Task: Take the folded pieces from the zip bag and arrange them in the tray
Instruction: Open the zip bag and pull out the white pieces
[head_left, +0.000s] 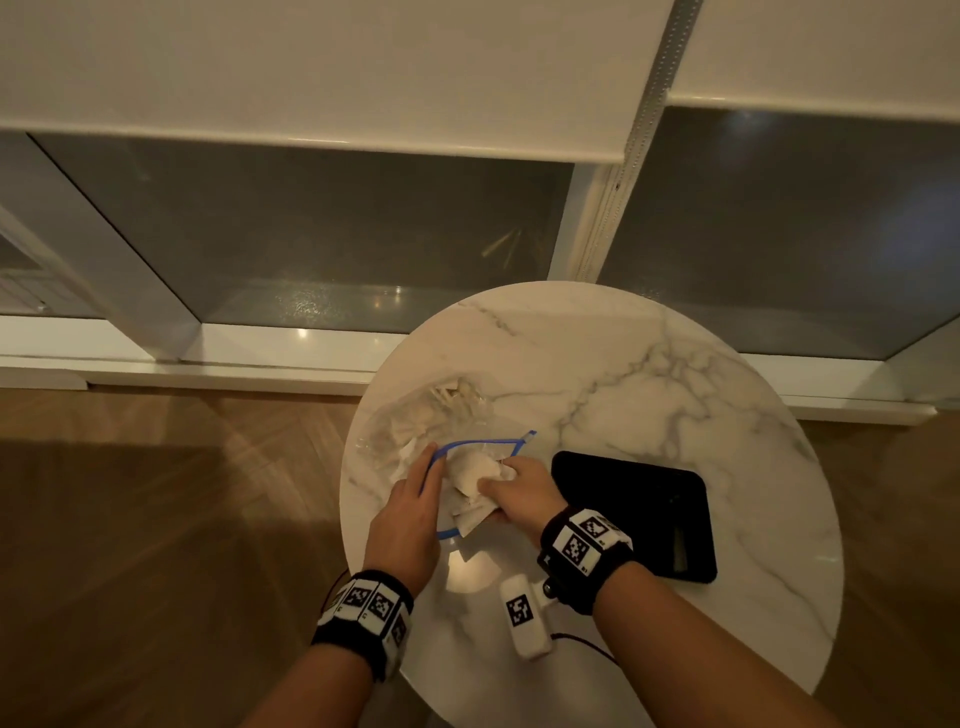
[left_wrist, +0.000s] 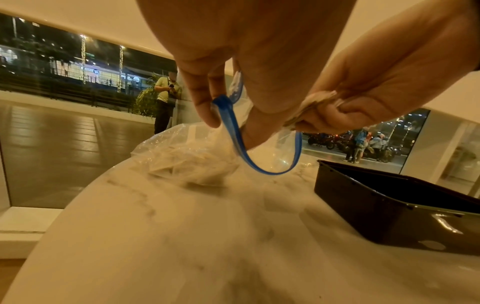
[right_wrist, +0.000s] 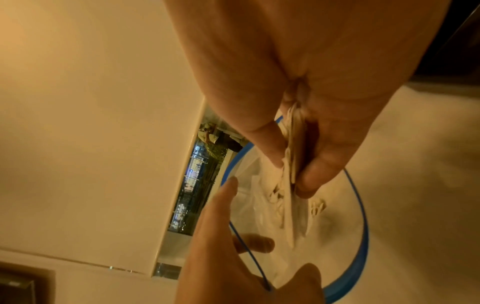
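Observation:
A clear zip bag (head_left: 415, 421) with a blue zip rim (left_wrist: 233, 131) lies on the left of the round marble table (head_left: 649, 374), with pale folded pieces inside. My left hand (head_left: 410, 499) pinches the blue rim and holds the mouth open. My right hand (head_left: 519, 491) grips a bunch of white folded pieces (head_left: 475, 475) at the bag's mouth; thumb and fingers pinch the stack (right_wrist: 293, 164). The black tray (head_left: 639, 514) lies just right of my right hand, and nothing shows inside it.
A white tag block with a cable (head_left: 524, 618) hangs under my right wrist over the table's near part. Beyond the table are a window sill and glass panes (head_left: 337, 244). Wooden floor (head_left: 156, 519) lies to the left.

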